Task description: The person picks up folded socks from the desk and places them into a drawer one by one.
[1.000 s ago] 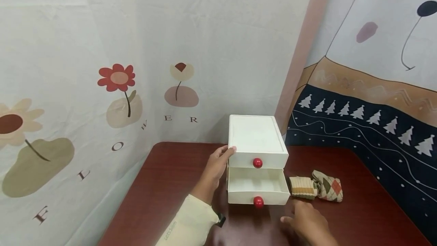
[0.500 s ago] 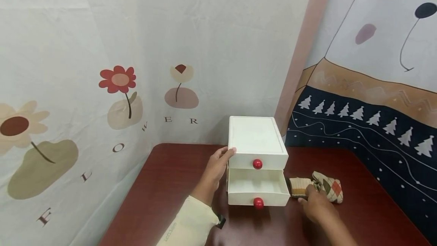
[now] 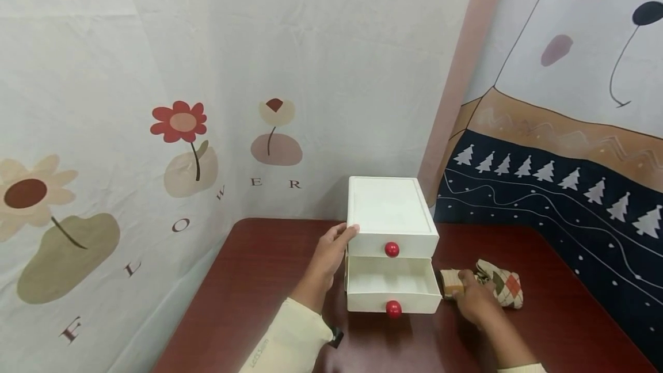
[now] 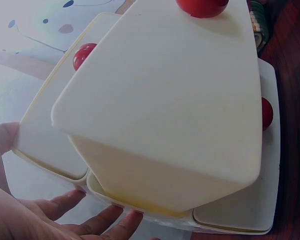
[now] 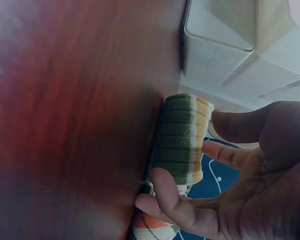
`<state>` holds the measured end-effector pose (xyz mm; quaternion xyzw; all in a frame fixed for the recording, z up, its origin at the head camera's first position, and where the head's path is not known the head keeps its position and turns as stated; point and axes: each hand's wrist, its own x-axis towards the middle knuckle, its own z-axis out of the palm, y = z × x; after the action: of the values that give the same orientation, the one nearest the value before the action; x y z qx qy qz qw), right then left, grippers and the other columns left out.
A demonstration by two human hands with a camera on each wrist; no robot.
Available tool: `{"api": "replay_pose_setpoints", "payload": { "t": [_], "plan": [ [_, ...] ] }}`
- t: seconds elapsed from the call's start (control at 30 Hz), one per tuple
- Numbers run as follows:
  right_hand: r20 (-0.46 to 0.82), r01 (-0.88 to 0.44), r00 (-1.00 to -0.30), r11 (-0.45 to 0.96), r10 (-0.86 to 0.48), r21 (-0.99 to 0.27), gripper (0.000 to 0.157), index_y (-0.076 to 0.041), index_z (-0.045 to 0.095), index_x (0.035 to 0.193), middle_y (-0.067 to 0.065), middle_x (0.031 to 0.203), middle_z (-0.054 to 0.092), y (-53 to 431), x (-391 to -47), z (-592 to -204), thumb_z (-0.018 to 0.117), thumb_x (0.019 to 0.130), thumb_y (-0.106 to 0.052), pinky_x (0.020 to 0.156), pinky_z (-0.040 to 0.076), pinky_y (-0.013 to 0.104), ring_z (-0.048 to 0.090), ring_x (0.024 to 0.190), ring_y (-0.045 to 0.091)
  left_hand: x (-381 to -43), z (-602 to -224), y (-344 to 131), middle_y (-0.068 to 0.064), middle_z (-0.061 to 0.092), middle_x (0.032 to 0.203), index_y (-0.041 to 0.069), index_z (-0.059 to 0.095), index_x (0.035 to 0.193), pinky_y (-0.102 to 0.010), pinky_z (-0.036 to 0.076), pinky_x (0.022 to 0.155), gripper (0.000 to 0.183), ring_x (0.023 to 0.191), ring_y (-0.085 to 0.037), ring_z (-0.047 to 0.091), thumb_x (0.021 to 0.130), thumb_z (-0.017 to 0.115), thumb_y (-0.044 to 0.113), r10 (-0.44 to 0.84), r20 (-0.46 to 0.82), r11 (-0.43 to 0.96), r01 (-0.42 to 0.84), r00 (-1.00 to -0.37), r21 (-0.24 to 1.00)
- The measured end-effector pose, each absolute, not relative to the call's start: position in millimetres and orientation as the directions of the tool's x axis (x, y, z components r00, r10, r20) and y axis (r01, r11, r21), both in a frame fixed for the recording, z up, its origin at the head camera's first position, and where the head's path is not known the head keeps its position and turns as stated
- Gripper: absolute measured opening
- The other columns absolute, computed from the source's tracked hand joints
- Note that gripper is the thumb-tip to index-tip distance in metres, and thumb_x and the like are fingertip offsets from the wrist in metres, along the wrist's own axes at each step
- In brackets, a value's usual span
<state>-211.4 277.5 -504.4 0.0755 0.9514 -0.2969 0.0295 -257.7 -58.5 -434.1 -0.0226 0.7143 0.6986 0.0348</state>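
Note:
A white drawer cabinet (image 3: 391, 206) with red knobs stands on the table. Its middle drawer (image 3: 368, 303) is pulled out, with bare floor showing inside; another closed drawer front (image 4: 240, 205) shows beneath it in the left wrist view. My left hand (image 3: 327, 255) rests at the cabinet's left side, thumb on the top's front corner and fingers extended along the side. Right of the drawer lie folded socks (image 3: 510, 288), argyle at one end, ribbed green, white and yellow (image 5: 177, 140) at the other. My right hand (image 3: 479, 301) grips the ribbed end between thumb and fingers.
The dark red table (image 3: 269, 258) carries the cabinet and socks. A cloth printed with flowers (image 3: 321, 73) hangs close behind, and a dark cloth with trees (image 3: 518, 183) hangs along the right side.
My right hand has moved up and right from the table in front of the socks onto their ribbed end. The left hand, cabinet and drawer stay in place.

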Motion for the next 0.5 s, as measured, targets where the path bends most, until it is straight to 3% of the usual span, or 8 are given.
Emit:
{"api": "replay_pose_setpoints", "payload": {
  "t": [0.07,0.17,0.3,0.37,0.5],
  "plan": [
    [-0.099,0.161,-0.987,0.812,0.127,-0.561,0.045,0.003,0.044,0.147,0.056,0.137,0.042,278,-215,-504,0.056,0.107,-0.016,0.052,0.056,0.04,0.052,0.115,0.062,-258,-434,-59,-0.022,0.061,0.155,0.006,0.053,0.158,-0.067,0.039,0.125,0.076,0.144,-0.041,0.057,0.101,0.07,0.053,0.018,-0.081,0.022,-0.08,-0.997,0.997],
    [-0.099,0.166,-0.986,0.827,0.134,-0.538,0.039,0.002,0.05,0.142,0.049,0.135,0.053,277,-221,-501,0.055,0.109,-0.017,0.054,0.057,0.041,0.047,0.124,0.062,-259,-434,-59,-0.022,0.061,0.154,0.006,0.053,0.158,-0.066,0.039,0.125,0.076,0.143,-0.041,0.058,0.101,0.07,0.053,0.022,-0.08,0.019,-0.079,-0.997,0.997],
    [-0.109,0.167,-0.986,0.85,0.129,-0.5,0.032,0.003,0.055,0.135,0.047,0.131,0.057,274,-228,-496,0.057,0.108,-0.013,0.076,0.06,0.059,0.046,0.127,0.065,-258,-434,-59,-0.021,0.061,0.154,0.006,0.053,0.158,-0.067,0.038,0.125,0.076,0.144,-0.041,0.057,0.102,0.07,0.053,0.025,-0.079,0.015,-0.078,-0.997,0.997],
    [-0.098,0.157,-0.987,0.858,0.125,-0.488,0.029,0.003,0.057,0.131,0.045,0.128,0.06,273,-231,-496,0.061,0.106,-0.011,0.086,0.057,0.065,0.046,0.127,0.066,-258,-433,-60,-0.021,0.06,0.154,0.006,0.053,0.159,-0.067,0.037,0.126,0.076,0.145,-0.041,0.056,0.102,0.07,0.053,0.026,-0.08,0.016,-0.08,-0.996,0.997],
    [-0.057,0.154,-0.988,0.854,0.144,-0.497,0.026,0.002,0.062,0.123,0.035,0.123,0.068,271,-237,-501,0.067,0.1,-0.01,0.09,0.055,0.062,0.048,0.123,0.058,-258,-433,-61,-0.022,0.059,0.156,0.006,0.052,0.159,-0.068,0.036,0.127,0.077,0.147,-0.042,0.055,0.102,0.07,0.054,0.026,-0.084,0.021,-0.084,-0.996,0.996]
  ]
}}
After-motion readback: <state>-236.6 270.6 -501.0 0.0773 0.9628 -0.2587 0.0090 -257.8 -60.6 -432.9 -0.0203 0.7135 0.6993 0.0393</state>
